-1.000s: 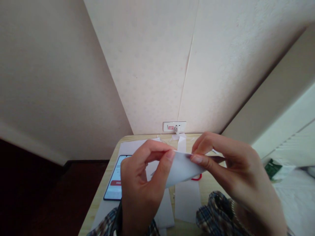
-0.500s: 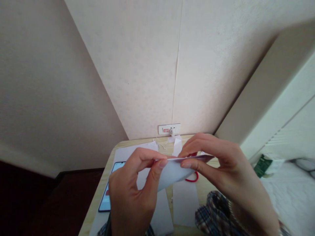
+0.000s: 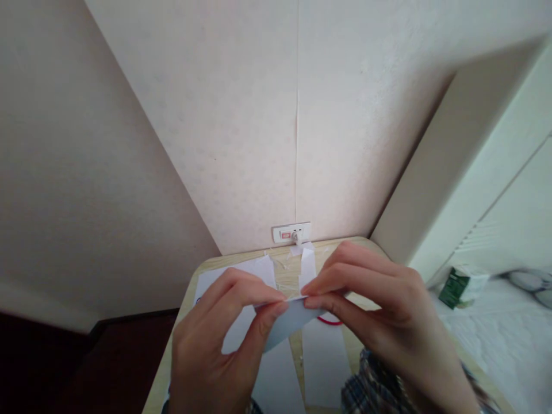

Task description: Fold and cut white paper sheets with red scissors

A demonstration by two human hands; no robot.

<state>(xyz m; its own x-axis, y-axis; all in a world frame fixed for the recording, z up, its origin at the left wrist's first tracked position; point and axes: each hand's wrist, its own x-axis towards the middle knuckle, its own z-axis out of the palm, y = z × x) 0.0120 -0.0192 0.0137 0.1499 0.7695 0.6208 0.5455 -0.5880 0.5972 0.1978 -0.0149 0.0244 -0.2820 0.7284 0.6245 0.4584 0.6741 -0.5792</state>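
Note:
A white piece of paper (image 3: 287, 322) is held up above the small wooden table (image 3: 207, 265), its top edge pinched by both hands. My left hand (image 3: 228, 339) grips that edge between thumb and fingers on the left. Close beside it, my right hand (image 3: 371, 299) pinches the same edge with thumb and index finger. Fingers hide both ends of the edge, so I cannot tell whether it is folded there. Below the paper, part of a red loop (image 3: 331, 321) shows, perhaps a scissor handle; the rest is covered.
White sheets (image 3: 325, 362) and paper scraps (image 3: 307, 261) lie on the table. A wall socket (image 3: 291, 232) with a plug sits just behind. On the white bedding at right are a green and white box (image 3: 455, 286) and a pair of glasses (image 3: 530, 282).
My hands have drawn closer together along the paper's edge, the right one shifting left. The paper sits slightly lower, and my left hand now covers the phone. The view has shifted a little.

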